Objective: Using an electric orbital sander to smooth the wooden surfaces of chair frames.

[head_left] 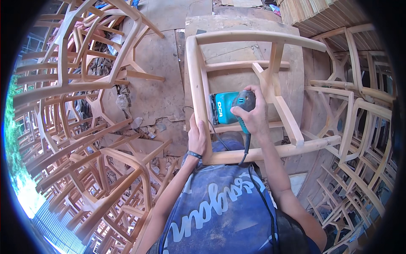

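A pale wooden chair frame (197,80) lies in front of me, its long rail running from near to far on the left. My left hand (197,137) is wrapped round the near part of that rail, with a dark band at the wrist. Inside the frame, my right hand (256,113) grips a teal and black electric sander (228,107) from above. The sander's pad end is against the inner side of the left rail; their exact contact is hidden. A black power cord (246,148) runs from the sander over the near rail toward me.
Stacked wooden chair frames (108,186) crowd the left, and more frames (353,122) stand at the right. A plywood board (292,99) lies under the work. Stacked wooden slats (321,19) stand at the far right. Scraps and debris (146,131) litter the floor at left.
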Demonstrator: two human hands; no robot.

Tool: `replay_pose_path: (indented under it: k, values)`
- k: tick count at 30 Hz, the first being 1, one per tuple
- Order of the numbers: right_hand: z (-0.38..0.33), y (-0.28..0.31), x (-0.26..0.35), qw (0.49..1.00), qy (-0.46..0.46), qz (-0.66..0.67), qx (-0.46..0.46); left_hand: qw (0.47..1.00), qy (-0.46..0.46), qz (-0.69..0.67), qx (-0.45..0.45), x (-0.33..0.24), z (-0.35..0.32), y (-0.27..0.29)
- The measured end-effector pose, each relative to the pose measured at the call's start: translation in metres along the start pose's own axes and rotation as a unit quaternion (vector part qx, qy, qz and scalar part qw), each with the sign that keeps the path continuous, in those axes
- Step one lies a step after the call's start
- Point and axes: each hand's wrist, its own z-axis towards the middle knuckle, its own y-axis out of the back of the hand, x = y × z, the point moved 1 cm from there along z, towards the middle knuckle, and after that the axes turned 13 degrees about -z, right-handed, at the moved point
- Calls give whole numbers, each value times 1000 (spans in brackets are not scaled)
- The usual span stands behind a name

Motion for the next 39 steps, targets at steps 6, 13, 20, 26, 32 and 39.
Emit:
replay_pose_path:
  k: [6, 13, 20, 26, 32, 39]
  values:
    - [23, -14, -8, 998, 21, -56, -25, 999, -41, 18, -2, -8, 7, -3]
    - [58, -7, 33, 1000, 16, -4, -6, 997, -69, 24, -16, -3, 5, 1]
    - [165, -18, 73, 997, 63, -31, 42, 996, -87, 6, -23, -2, 7, 3]
    - [221, -55, 90, 993, 74, -79, 45, 998, -60, 17, -27, 0, 9, 5]
    - [205, -61, 88, 988, 105, -98, 66, 999, -34, 19, -23, 5, 8, 9]
    - [136, -44, 95, 990, 74, -106, 51, 998, -58, 12, -16, 3, 11, 8]
